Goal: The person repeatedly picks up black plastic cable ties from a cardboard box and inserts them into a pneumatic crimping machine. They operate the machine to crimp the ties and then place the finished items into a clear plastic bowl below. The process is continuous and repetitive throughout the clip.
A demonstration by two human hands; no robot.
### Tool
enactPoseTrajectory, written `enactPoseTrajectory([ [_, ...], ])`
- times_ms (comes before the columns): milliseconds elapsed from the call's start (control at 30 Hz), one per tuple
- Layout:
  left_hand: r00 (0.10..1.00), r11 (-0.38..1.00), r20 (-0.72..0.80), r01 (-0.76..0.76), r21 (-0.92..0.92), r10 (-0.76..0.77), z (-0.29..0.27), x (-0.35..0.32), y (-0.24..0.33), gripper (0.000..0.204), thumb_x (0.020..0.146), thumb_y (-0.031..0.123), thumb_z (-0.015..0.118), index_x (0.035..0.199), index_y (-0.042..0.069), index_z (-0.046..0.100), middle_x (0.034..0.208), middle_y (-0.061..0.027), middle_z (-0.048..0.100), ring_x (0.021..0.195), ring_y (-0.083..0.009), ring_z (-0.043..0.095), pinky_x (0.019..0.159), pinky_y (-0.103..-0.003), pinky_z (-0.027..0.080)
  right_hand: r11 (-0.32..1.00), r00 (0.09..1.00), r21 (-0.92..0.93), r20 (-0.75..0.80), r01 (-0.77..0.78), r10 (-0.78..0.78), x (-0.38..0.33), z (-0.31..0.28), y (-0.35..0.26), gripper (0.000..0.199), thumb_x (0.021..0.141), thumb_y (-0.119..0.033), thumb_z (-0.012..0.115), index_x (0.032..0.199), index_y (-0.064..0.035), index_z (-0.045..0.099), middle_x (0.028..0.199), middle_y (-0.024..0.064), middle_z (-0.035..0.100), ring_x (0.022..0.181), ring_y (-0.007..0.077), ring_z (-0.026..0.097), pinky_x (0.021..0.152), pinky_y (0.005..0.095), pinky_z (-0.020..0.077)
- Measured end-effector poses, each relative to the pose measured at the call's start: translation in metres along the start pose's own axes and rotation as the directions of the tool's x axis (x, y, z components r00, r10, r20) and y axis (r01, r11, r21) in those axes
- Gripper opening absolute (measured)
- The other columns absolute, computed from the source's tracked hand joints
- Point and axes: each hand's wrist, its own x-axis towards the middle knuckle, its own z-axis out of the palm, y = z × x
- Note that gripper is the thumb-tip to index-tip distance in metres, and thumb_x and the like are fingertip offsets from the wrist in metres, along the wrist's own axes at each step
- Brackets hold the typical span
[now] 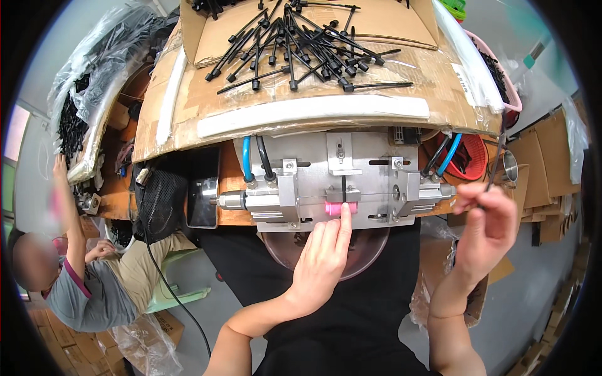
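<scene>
My left hand (321, 262) reaches over the metal fixture (376, 150), its index finger stretched out onto the pink block (332, 208) at the front. Its other fingers lie together and hold nothing. A thin black rod (343, 183) lies in the middle of the fixture, running back from my fingertip. Off to the fixture's right, my right hand (488, 229) is raised with fingers closed on another slim black rod (495, 160), which points up and away. The fingers partly hide its lower end. Behind the fixture, several black rods with knobbed ends (291, 53) are heaped on cardboard (188, 94).
Metal cylinders with blue hoses (246, 156) flank the fixture. At left are a dark tablet (203, 194) and a black mesh bag (160, 203). A red basket (480, 160) and a metal cup (509, 168) stand right. Another person (94, 288) sits far left. A round bowl (370, 254) is below.
</scene>
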Motion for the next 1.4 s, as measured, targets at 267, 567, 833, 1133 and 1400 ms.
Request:
enactPoseTrajectory([
  [267, 0.959, 0.993, -0.263, -0.114, -0.023, 0.103, -0.069, 0.08, -0.042, 0.043, 0.082, -0.007, 0.058, 0.123, 0.001, 0.059, 0.092, -0.0132, 0.06, 0.095, -0.0309, 0.055, 0.082, -0.04, 0.046, 0.947, 0.904, -0.316, 0.42, 0.058, 0.084, -0.084, 0.046, 0.029, 0.067, 0.072, 0.011, 0.074, 0.135, 0.0073, 0.05, 0.077, 0.0111, 0.059, 0.067, 0.0228, 0.058, 0.062, 0.0338, 0.05],
  [567, 0.934, 0.983, -0.333, -0.08, 0.164, 0.131, -0.103, 0.171, -0.143, 0.011, 0.082, 0.005, 0.067, 0.092, 0.004, 0.065, 0.081, -0.0092, 0.055, 0.084, -0.0272, 0.053, 0.076, -0.037, 0.044, 0.923, 0.856, -0.381, 0.494, 0.059, 0.149, -0.094, 0.076, 0.043, 0.067, 0.076, 0.006, 0.073, 0.138, 0.0068, 0.047, 0.067, 0.0083, 0.048, 0.064, 0.0209, 0.049, 0.062, 0.0354, 0.0452],
  [833, 0.985, 0.986, -0.1, -0.146, -0.081, 0.138, -0.12, 0.131, -0.12, 0.029, 0.081, 0.022, 0.074, 0.096, 0.002, 0.059, 0.079, -0.0089, 0.049, 0.077, -0.0241, 0.051, 0.07, -0.035, 0.043, 0.877, 0.761, -0.393, 0.647, 0.276, 0.051, -0.026, 0.06, 0.014, 0.05, 0.077, -0.009, 0.077, 0.123, 0.001, 0.061, 0.078, 0.0069, 0.06, 0.069, 0.0219, 0.054, 0.062, 0.0326, 0.0476],
  [1133, 0.918, 0.966, -0.363, 0.068, -0.248, -0.157, -0.098, 0.051, -0.053, 0.019, 0.08, 0.003, 0.069, 0.098, 0.004, 0.063, 0.097, -0.0121, 0.059, 0.085, -0.0309, 0.057, 0.08, -0.038, 0.048, 0.657, 0.602, -0.557, 0.775, 0.507, 0.193, 0.154, 0.091, 0.06, 0.011, 0.082, -0.011, 0.066, 0.089, -0.0037, 0.065, 0.079, 0.0152, 0.066, 0.083, 0.0361, 0.064, 0.074, 0.0428, 0.0505],
  [1400, 0.999, 0.998, -0.033, 0.016, -0.068, -0.019, -0.007, -0.01, 0.002, 0.071, 0.074, -0.006, 0.06, 0.142, -0.009, 0.039, 0.094, -0.0091, 0.05, 0.087, -0.0215, 0.052, 0.083, -0.031, 0.048, 0.99, 0.905, -0.132, 0.415, -0.039, 0.091, 0.123, 0.059, 0.016, 0.025, 0.09, -0.001, 0.061, 0.113, 0.0077, 0.06, 0.098, 0.0147, 0.072, 0.085, 0.0129, 0.067, 0.066, 0.0243, 0.0524],
])
